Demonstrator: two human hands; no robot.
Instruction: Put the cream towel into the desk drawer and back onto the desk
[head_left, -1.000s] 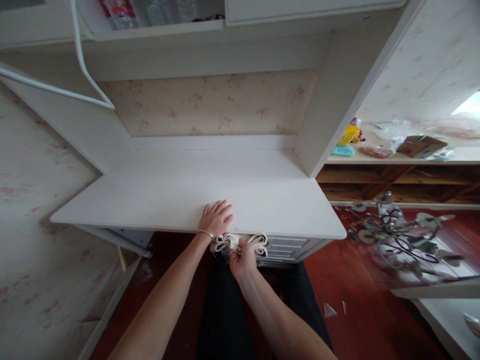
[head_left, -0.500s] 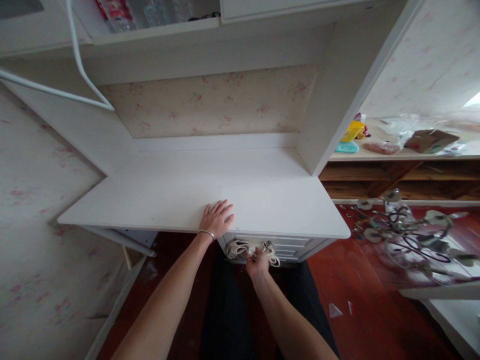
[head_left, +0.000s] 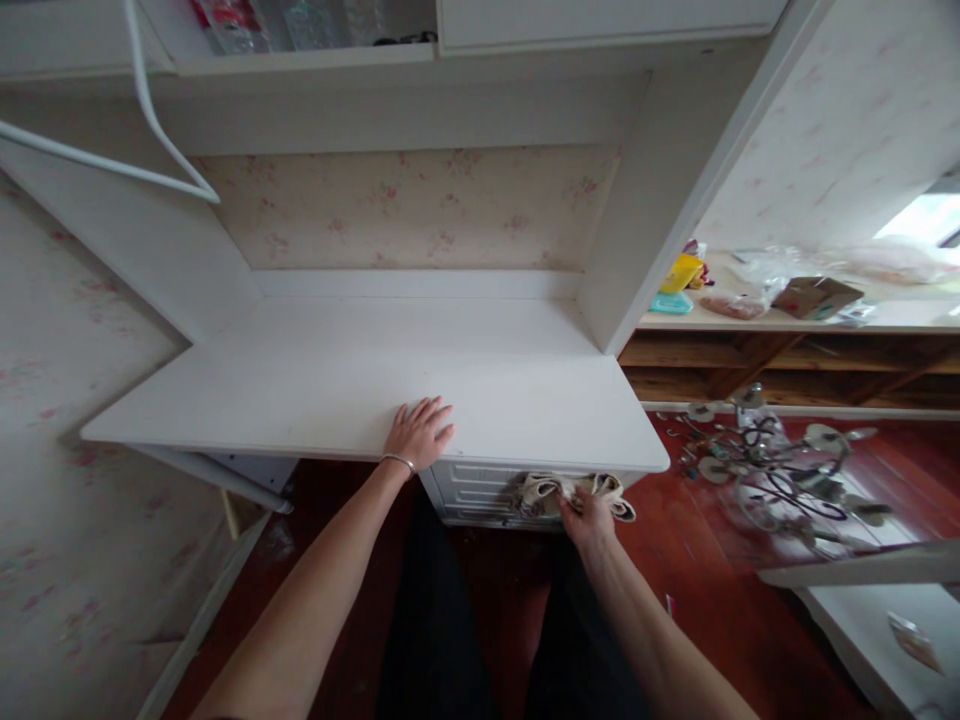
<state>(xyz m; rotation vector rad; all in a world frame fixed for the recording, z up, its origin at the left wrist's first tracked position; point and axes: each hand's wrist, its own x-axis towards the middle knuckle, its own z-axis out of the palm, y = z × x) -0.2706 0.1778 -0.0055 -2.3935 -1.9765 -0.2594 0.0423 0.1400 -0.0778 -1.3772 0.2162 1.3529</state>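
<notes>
My left hand (head_left: 418,432) lies flat and open on the front edge of the white desk top (head_left: 315,380), a thin bracelet on its wrist. My right hand (head_left: 586,515) is closed on a crumpled cream cloth (head_left: 551,492), pressed against the white drawer fronts (head_left: 472,485) just under the desk's right front edge. The cloth bunches out to both sides of my fingers.
A metal chandelier (head_left: 780,470) lies on the red wooden floor to the right. Behind it a wooden shelf (head_left: 787,325) carries a yellow item, plastic bags and a cardboard box. A white cable (head_left: 150,115) hangs at the upper left. A white board (head_left: 862,570) juts in at lower right.
My right hand has slid the cloth to the right along the drawer fronts below the desk edge. My left hand has stayed flat on the desk top.
</notes>
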